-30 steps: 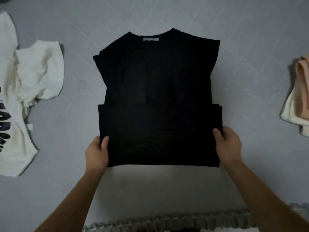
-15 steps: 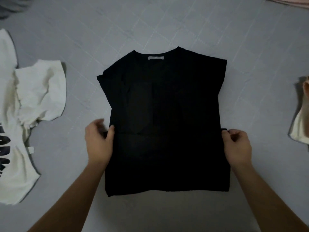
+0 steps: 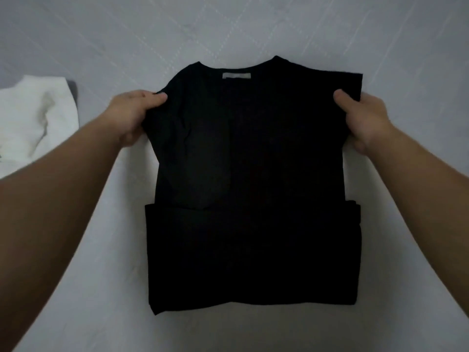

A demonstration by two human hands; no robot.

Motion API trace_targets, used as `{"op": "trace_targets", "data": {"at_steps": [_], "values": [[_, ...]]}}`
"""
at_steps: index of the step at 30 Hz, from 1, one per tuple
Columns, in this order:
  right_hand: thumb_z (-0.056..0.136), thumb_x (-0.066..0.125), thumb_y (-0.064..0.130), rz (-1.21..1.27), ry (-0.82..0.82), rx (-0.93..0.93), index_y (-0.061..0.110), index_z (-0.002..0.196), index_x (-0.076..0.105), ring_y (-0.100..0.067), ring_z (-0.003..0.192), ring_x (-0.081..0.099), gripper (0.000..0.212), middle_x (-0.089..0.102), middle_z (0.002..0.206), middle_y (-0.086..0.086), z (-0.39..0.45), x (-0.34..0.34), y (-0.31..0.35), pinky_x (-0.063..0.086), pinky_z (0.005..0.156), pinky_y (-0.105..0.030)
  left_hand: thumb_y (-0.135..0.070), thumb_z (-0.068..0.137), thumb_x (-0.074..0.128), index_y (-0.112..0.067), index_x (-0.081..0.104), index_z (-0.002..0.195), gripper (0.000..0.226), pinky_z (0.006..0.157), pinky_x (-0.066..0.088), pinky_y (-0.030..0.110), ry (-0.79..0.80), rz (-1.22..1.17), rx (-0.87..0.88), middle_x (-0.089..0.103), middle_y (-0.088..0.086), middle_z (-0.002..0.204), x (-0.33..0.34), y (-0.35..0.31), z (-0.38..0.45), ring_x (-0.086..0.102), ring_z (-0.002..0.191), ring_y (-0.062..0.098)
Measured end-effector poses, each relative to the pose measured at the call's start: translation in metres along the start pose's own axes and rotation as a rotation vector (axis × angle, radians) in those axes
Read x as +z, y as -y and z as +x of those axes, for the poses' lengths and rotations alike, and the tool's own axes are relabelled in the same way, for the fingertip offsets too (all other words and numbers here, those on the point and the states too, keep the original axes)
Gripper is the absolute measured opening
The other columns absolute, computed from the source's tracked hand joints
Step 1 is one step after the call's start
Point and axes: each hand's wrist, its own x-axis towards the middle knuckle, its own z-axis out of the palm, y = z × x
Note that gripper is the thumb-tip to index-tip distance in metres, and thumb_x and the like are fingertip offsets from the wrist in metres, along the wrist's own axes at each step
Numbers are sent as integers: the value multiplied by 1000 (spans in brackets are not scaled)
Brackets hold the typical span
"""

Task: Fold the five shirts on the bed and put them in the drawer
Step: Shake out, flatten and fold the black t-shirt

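A black shirt (image 3: 251, 179) lies on the grey bed sheet (image 3: 253, 29), sides folded in and its bottom part folded up over the body, with a white neck label at the top. My left hand (image 3: 132, 113) grips the shirt's upper left edge, thumb on top of the cloth. My right hand (image 3: 360, 118) grips the upper right edge the same way. The fingers of both hands are hidden under the fabric.
A white shirt (image 3: 35, 123) lies crumpled at the left edge of the bed. Bare grey sheet stretches beyond the black shirt and to its right.
Both hands moved up from the shirt's lower sides to its shoulder edges and took hold there. The view has shifted closer; the peach and white clothes at right have left the frame.
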Motion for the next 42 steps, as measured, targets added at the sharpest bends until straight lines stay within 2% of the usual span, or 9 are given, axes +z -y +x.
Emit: {"op": "trace_targets", "data": {"at_steps": [5,12,16,20,26,29,36,40,42], "values": [[85,68,21,105,44,-137,18,90,78,-19,93,73,12,77,95,-2,-43,-14,31,57,76,-26,-22,94,53,-1,60,126,39,90,55,34,89,-256,97,68,14,121,-4,-16,-54,67,111,25],[71,57,10,-283,124,-472,21,74,64,-2,70,55,13,60,69,13,-177,-86,11,41,66,-18,-13,77,59,-25,57,79,13,62,39,19,-88,42,595,54,-16,67,-41,36,-203,48,63,4],[69,50,5,-732,192,-572,9,78,66,-23,101,59,19,63,105,-6,-237,-109,-74,42,88,-20,-19,80,65,-23,58,83,9,75,43,11,15,445,466,65,-13,85,-41,143,-262,61,84,2],[64,60,-28,-884,161,-247,2,81,72,-38,112,52,36,52,116,-20,-258,-116,-153,35,91,-14,-40,68,58,-24,62,84,22,99,43,31,203,718,327,64,-10,114,-36,213,-285,55,117,9],[87,69,12,-573,-226,-37,26,98,57,-13,86,54,22,55,87,17,-249,-94,-159,35,70,-3,-30,87,73,-24,56,108,27,78,50,25,-335,368,145,62,-10,101,-3,198,-252,62,89,2],[89,71,31,-586,-238,41,23,97,54,-17,80,55,21,58,83,6,-239,-86,-155,38,72,-23,-40,86,73,-16,58,99,31,80,53,35,-357,314,-62,66,0,95,15,182,-228,64,86,16],[91,65,26,-662,-313,21,20,71,55,-26,74,58,23,59,69,2,-233,-106,-151,34,66,-31,-30,93,64,-17,54,72,27,60,42,26,-513,435,44,62,-1,72,4,190,-234,59,70,18],[90,65,20,-761,-262,106,12,90,64,-35,93,63,8,65,90,-10,-235,-100,-152,43,76,-36,-23,96,60,-14,61,85,14,69,45,32,-543,497,-24,65,1,84,-2,203,-243,64,87,28],[85,67,17,-894,-345,-75,13,117,61,-38,112,55,33,61,118,-18,-235,-85,-147,44,95,-44,-18,96,57,-11,61,111,16,91,47,39,-606,525,112,63,9,112,4,197,-240,60,107,30]]}}
